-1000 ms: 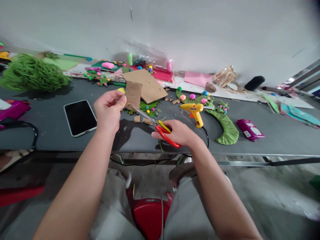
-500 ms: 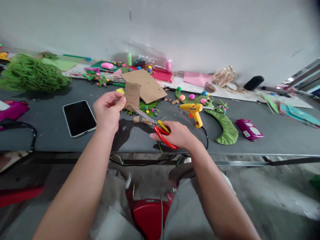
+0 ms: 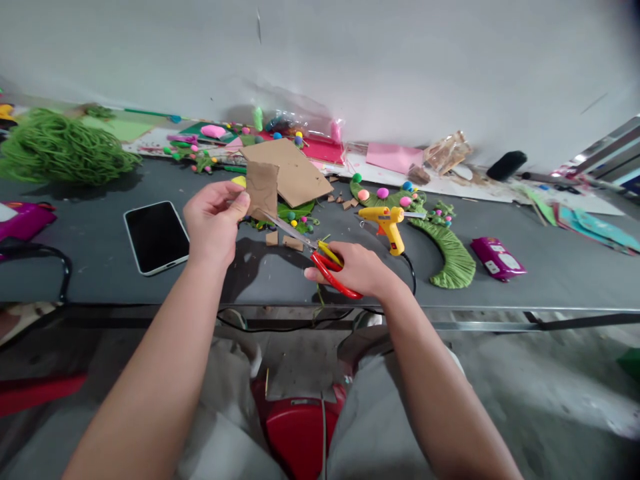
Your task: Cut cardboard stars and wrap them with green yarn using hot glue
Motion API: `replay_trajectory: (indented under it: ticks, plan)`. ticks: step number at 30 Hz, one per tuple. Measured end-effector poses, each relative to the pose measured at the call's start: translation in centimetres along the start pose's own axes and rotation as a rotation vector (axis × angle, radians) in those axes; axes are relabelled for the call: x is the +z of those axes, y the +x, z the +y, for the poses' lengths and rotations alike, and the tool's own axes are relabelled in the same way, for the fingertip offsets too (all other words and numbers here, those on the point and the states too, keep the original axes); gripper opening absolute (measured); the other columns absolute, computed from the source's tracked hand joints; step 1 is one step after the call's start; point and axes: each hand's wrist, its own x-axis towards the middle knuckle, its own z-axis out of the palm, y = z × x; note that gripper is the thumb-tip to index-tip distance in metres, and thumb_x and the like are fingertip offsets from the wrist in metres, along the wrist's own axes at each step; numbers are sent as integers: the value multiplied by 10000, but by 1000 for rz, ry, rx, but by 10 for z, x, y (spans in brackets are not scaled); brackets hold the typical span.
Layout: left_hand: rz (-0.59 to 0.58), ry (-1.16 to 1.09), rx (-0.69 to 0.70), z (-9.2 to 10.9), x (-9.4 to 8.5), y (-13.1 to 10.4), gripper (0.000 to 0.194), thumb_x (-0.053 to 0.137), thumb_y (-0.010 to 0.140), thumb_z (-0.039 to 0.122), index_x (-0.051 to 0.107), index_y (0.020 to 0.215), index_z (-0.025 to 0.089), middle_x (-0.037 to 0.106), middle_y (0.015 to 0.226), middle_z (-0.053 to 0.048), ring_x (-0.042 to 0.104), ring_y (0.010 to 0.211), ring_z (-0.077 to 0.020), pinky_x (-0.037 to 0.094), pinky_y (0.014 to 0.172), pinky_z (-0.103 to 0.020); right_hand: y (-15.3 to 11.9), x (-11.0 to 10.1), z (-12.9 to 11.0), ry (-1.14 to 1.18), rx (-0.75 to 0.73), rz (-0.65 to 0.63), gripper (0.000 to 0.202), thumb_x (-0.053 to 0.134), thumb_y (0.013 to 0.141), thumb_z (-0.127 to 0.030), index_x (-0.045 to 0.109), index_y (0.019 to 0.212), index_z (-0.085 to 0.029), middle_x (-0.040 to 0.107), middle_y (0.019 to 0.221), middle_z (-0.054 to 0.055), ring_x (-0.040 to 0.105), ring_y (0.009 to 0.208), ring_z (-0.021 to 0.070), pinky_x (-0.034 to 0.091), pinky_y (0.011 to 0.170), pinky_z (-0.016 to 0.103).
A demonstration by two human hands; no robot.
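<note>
My left hand point(image 3: 214, 221) pinches a small brown cardboard piece point(image 3: 263, 188) upright above the dark table point(image 3: 90, 260). My right hand point(image 3: 356, 269) grips red-and-yellow scissors point(image 3: 320, 257), whose blades reach up-left to the lower edge of that cardboard piece. Small cardboard scraps point(image 3: 283, 239) lie on the table under the blades. A larger cardboard sheet point(image 3: 295, 170) lies flat just behind the held piece.
A phone point(image 3: 156, 235) lies left of my left hand. A yellow glue gun point(image 3: 387, 222) and a green yarn-wrapped arc point(image 3: 453, 257) with pom-poms sit to the right, then a purple case point(image 3: 497, 258). Green yarn point(image 3: 60, 147) is piled far left. Craft clutter lines the wall.
The held cardboard piece and my left hand have shifted slightly left and up. The scissors stay at its lower edge, barely moved.
</note>
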Motion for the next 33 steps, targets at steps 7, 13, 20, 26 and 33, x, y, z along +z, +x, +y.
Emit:
replay_trajectory:
  ticks: [7, 13, 20, 26, 33]
  plan:
    - [-25, -11, -6, 1, 2, -2, 192, 880, 612, 171, 786, 778, 191, 661, 680, -5, 491, 526, -76, 360, 476, -218, 0, -1, -1, -1, 1, -3, 566, 593, 782, -804, 578, 834, -240, 670, 832, 15, 523, 701, 167, 272, 631, 278]
    - [-22, -21, -36, -1, 2, -2, 226, 919, 594, 217, 768, 760, 201, 622, 620, 16, 470, 497, -74, 343, 445, -213, 0, -1, 0, 9, 0, -9, 563, 596, 777, -804, 591, 854, -247, 671, 839, 11, 516, 692, 165, 274, 628, 275]
    - [-21, -65, -107, 2, 5, -3, 252, 933, 549, 221, 779, 748, 202, 632, 618, 8, 493, 516, -74, 343, 452, -209, 1, -2, 0, 20, -1, -15, 571, 595, 772, -810, 603, 864, -247, 674, 849, 14, 531, 701, 170, 281, 628, 273]
    - [-39, -35, -89, 1, 5, -3, 261, 942, 584, 244, 752, 762, 213, 607, 625, 24, 470, 527, -71, 315, 461, -235, 0, -4, -3, 17, 11, -35, 568, 599, 773, -806, 607, 875, -248, 682, 871, 17, 553, 728, 177, 294, 637, 272]
    - [-30, -14, -92, 1, 6, -3, 268, 940, 576, 286, 745, 753, 232, 612, 647, 5, 472, 550, -93, 293, 482, -267, 0, -4, -2, 24, 7, -34, 565, 604, 767, -807, 596, 857, -249, 675, 854, 14, 541, 717, 176, 295, 635, 276]
